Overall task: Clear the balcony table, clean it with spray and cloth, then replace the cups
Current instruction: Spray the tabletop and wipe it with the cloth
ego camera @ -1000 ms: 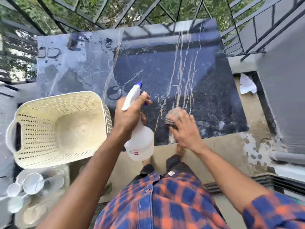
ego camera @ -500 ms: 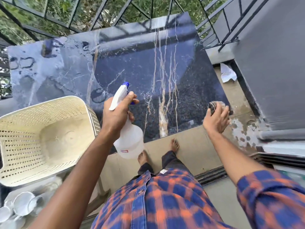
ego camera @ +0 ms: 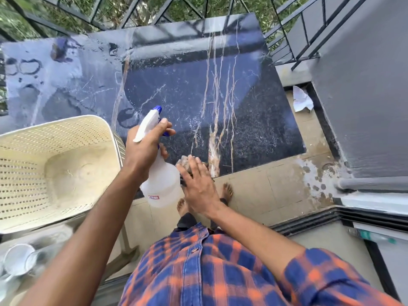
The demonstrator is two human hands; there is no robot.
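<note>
we note white cups low at left, off the marble table. the right hand, fingers flat, presses the cloth at the table's near edge, back from its right corner. the left hand still grips the spray bottle alongside.
</note>
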